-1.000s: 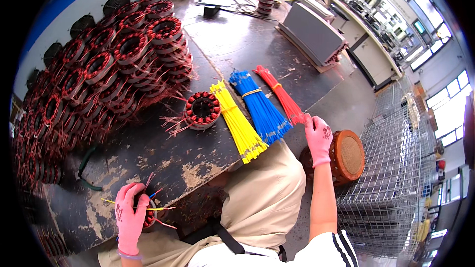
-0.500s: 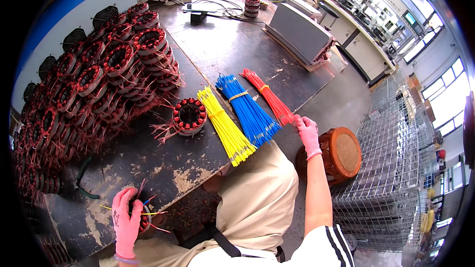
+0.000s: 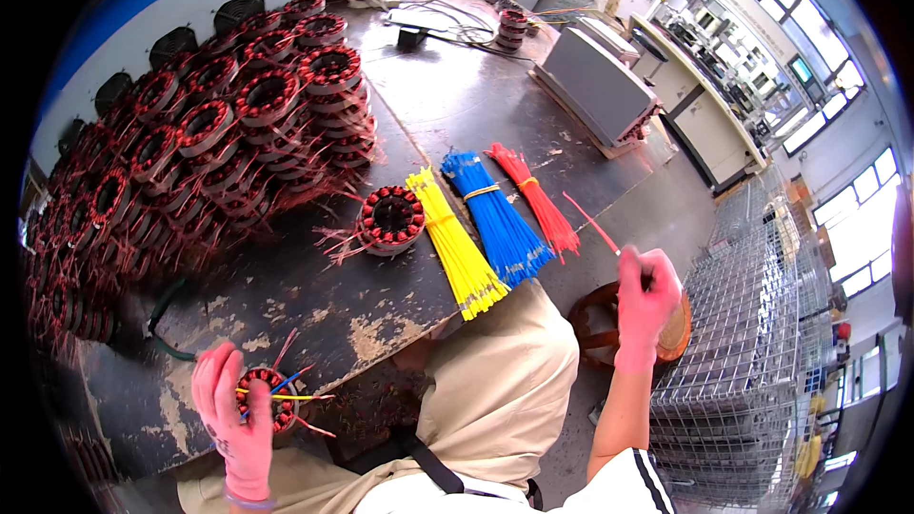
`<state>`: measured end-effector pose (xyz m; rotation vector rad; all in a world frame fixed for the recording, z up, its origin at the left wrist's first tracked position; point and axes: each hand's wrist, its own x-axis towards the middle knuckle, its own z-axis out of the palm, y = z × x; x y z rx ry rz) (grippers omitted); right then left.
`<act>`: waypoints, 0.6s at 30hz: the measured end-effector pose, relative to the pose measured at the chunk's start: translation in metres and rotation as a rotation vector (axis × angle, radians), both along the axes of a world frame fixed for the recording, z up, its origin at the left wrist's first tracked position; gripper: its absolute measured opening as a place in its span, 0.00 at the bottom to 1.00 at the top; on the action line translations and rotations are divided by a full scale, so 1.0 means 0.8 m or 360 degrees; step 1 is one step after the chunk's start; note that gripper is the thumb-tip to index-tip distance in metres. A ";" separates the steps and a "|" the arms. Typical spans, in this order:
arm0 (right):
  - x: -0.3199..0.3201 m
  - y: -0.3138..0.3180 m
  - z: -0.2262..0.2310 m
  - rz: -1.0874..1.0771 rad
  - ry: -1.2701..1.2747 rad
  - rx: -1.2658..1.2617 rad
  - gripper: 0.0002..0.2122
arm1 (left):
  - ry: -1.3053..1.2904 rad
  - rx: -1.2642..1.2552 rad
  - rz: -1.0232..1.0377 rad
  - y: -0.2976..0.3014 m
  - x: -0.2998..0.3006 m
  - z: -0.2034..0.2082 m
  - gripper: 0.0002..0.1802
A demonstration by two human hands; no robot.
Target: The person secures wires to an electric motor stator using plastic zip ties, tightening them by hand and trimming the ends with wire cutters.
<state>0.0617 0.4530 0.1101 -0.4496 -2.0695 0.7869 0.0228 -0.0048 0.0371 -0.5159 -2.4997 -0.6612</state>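
My left hand, in a pink glove, is closed on a small motor stator at the table's front edge. A yellow wire and a blue wire lie across this stator, and its own thin reddish leads stick out. My right hand, also gloved, pinches one end of a single red wire in the air beyond the table's right edge. Nearest to it on the table is a banded bundle of red wires. Beside that lie a blue bundle and a yellow bundle.
Another stator sits left of the yellow bundle. Stacked stators crowd the table's left side. A grey box-shaped block stands at the far right. A wooden stool is behind my right hand, with wire mesh cages beyond.
My right hand has drawn a red wire out of the red bundle and moved right and nearer with it. My left hand has turned the stator, which now shows its open face.
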 end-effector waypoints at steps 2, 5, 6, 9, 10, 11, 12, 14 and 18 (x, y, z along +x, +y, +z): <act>-0.004 -0.076 0.020 0.0542 0.0108 0.0335 0.10 | 0.0293 -0.0017 -0.0232 0.027 -0.003 0.030 0.21; -0.018 -0.182 0.028 0.1559 0.0051 0.0203 0.08 | 0.0775 -0.0222 -0.0400 0.075 -0.003 0.079 0.20; -0.023 -0.208 0.024 0.1796 0.0061 0.0093 0.08 | 0.0908 -0.0353 -0.0528 0.077 -0.002 0.101 0.17; -0.044 -0.245 0.008 0.1875 -0.0147 -0.0277 0.08 | 0.0821 -0.0232 -0.0454 0.043 -0.002 0.108 0.14; -0.054 -0.248 -0.004 0.1758 -0.0313 -0.0407 0.07 | 0.0711 -0.0169 -0.0375 0.031 -0.006 0.104 0.18; -0.069 -0.249 -0.021 0.1680 -0.0451 -0.0173 0.07 | 0.0559 -0.0136 -0.0254 0.018 -0.003 0.096 0.19; -0.080 -0.255 -0.044 0.1585 -0.0598 -0.0105 0.07 | 0.0404 -0.0100 -0.0126 0.007 0.002 0.087 0.20; -0.097 -0.268 -0.098 0.1603 -0.0863 0.0042 0.11 | 0.0226 0.0126 -0.0051 0.003 0.001 0.061 0.20; -0.118 -0.301 -0.134 0.1848 -0.1355 -0.0272 0.18 | 0.0008 0.0389 0.0035 0.012 -0.005 0.001 0.18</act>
